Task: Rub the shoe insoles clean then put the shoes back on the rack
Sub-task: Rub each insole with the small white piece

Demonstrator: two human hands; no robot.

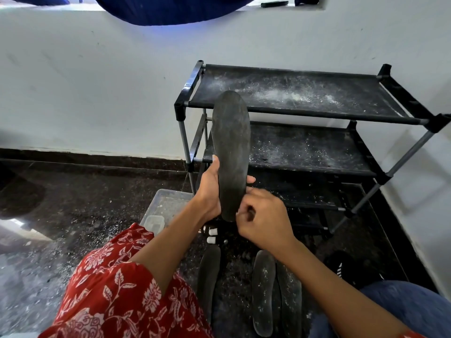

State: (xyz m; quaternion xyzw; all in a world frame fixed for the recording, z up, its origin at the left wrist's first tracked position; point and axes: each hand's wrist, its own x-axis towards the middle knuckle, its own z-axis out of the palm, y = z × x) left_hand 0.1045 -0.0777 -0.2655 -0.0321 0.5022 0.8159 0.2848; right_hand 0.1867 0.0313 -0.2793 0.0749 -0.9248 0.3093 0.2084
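Observation:
My left hand [209, 191] grips a dark grey shoe insole [230, 147] and holds it upright in front of the black shoe rack [305, 111]. My right hand [263, 218] is curled with its fingertips pressed against the insole's lower right edge; whether it holds anything small I cannot tell. Three more dark insoles lie on the floor below my hands, one on the left [208, 272] and two side by side on the right [263, 289]. The rack's fabric shelves carry white dust and no shoes.
A clear plastic box [166, 206] stands on the floor left of the rack. A dark shoe with white stripes [341, 267] lies at the right. White powder is scattered over the dark floor [73, 191]. A white wall [97, 81] runs behind the rack.

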